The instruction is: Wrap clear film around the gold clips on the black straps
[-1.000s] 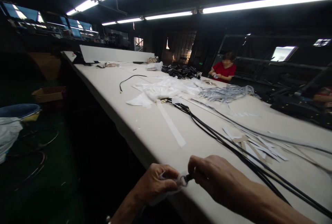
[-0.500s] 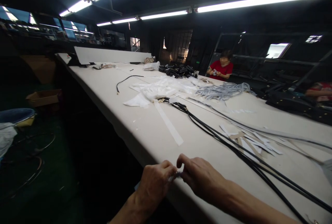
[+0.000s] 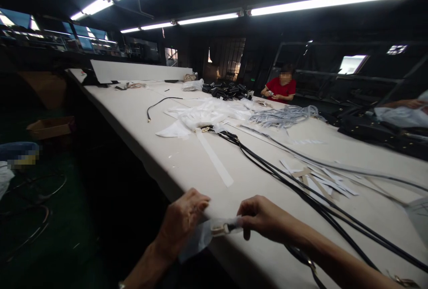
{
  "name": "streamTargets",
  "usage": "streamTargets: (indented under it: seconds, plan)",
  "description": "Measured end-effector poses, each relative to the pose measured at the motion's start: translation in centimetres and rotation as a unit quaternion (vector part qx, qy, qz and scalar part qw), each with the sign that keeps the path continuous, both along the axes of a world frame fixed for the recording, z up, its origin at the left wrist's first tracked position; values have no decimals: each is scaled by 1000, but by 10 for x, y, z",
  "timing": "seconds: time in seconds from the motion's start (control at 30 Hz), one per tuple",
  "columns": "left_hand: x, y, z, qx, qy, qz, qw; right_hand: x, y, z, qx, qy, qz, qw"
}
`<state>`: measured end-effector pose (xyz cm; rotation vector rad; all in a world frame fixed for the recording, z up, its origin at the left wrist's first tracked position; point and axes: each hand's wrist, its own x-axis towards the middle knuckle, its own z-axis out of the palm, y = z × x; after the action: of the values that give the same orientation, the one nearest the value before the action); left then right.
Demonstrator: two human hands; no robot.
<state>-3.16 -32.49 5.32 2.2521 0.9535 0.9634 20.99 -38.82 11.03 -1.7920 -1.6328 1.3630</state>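
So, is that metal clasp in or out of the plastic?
In, it appears: translucent plastic shows on both sides of the metal clasp.

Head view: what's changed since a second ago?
The left hand has drawn left, away from the right hand, and a metal clasp now shows in clear plastic between them. The right pinches the plastic's end; whether the left grips it is unclear. At the far right, pale plastic has appeared. The black cords and white strip lie unchanged.
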Motion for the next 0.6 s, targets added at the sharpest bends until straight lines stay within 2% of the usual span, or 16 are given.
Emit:
streamTargets:
  seconds: [0.07,0.1,0.13,0.2,0.27,0.3,0.37,0.43,0.53,0.6]
  plan:
    - [-13,10,10,58,81,115,988,3,-2,-1,15,-36,2,999]
    - [-15,11,16,71,113,134,982,3,-3,-2,12,-51,3,999]
    - [-13,10,21,67,130,115,983,2,-3,-3,4,-61,6,998]
    - [-1,3,30,10,116,-8,993,-5,-3,-5,-3,-65,12,998]
    - [16,-8,33,-85,78,-126,985,-13,-2,-7,23,-51,11,998]
    - [24,-12,32,-140,64,-157,976,-15,-1,-7,36,-35,5,999]
    - [34,-17,27,-237,38,-167,956,-14,-2,-4,33,12,-9,999]
    - [36,-17,18,-303,14,-155,940,-4,-5,2,-23,78,-6,997]
    - [32,-13,8,-343,-10,-156,926,19,-14,9,-100,161,22,982]
    - [30,-11,6,-369,-4,-151,917,32,-22,10,-115,165,15,979]
